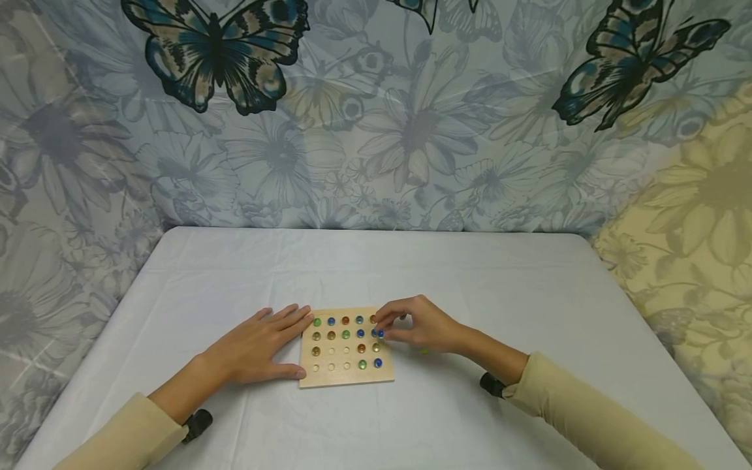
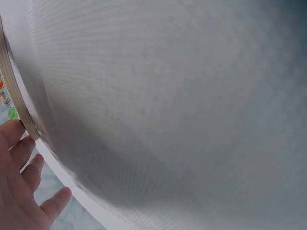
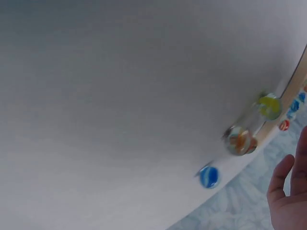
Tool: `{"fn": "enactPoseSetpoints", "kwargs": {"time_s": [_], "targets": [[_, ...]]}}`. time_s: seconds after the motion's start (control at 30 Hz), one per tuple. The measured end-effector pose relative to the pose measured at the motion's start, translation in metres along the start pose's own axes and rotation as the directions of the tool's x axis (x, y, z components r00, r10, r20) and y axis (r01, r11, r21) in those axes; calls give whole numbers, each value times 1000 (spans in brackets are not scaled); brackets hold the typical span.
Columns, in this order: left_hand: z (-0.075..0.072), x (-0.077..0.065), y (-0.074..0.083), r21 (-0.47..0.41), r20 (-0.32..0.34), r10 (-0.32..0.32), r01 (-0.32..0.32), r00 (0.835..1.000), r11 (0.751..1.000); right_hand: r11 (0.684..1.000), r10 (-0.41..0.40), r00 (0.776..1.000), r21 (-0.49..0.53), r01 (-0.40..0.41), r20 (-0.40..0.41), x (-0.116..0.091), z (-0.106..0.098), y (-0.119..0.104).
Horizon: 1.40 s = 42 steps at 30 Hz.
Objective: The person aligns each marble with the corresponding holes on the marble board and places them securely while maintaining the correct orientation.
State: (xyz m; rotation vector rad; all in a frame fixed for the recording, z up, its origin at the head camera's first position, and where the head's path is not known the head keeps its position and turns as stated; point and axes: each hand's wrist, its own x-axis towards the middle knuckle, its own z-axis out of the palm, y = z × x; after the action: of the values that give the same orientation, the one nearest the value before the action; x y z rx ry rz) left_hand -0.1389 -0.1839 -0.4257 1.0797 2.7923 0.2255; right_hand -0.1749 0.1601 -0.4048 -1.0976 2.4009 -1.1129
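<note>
A pale wooden board [image 1: 308,378] with rows of round hollows lies on the table. Blue, green, amber and orange-brown marbles fill many hollows, while several hollows at the lower left hold none. My left hand [image 1: 258,346] lies along the board's left side, fingers extended, fingertips and thumb touching its edge. In the left wrist view that hand [image 2: 19,182] shows beside the board's edge [image 2: 18,96]. Over the board's right edge, my right hand [image 1: 420,326] pinches a blue marble [image 1: 380,333] between thumb and fingertips. The right wrist view shows only part of this hand [image 3: 292,191].
Loose marbles lie on the white cloth right of the board: a clear one with yellow [image 3: 270,106], one with orange [image 3: 239,140] and a blue one [image 3: 209,176]. The white-covered table [image 1: 499,281] ends at a patterned butterfly backdrop [image 1: 411,163].
</note>
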Motion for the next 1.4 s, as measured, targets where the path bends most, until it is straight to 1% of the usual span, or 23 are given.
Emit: {"fn": "enactPoseSetpoints", "kwargs": {"time_s": [0.2,0.3,0.47,0.6,0.9,1.03,1.3,1.4], "targets": [[-2,-1,1,3,14,-12,12,1000,1000,1000,-15,1000,12,15,14,14,10,-8],[-3,-1,2,-3,19,-14,14,1000,1000,999,-17,999,36,16,27,20,15,-11],[-3,0,2,-9,7,-3,3,1000,1000,997,-18,998,81,13,56,26,23,-16],[-2,0,1,-12,5,-4,4,1000,1000,996,-30,997,80,24,71,31,28,-18],[0,0,-1,-16,14,-15,16,1000,1000,999,-29,996,40,25,88,39,31,-23],[0,0,-2,-18,17,-14,14,1000,1000,1000,-22,994,15,21,110,41,33,-23],[0,0,-2,-19,15,-10,11,1000,1000,993,-14,992,-116,29,124,45,39,-20],[0,0,-3,-20,13,-8,8,1000,1000,991,-7,991,-135,25,131,45,40,-20]]}}
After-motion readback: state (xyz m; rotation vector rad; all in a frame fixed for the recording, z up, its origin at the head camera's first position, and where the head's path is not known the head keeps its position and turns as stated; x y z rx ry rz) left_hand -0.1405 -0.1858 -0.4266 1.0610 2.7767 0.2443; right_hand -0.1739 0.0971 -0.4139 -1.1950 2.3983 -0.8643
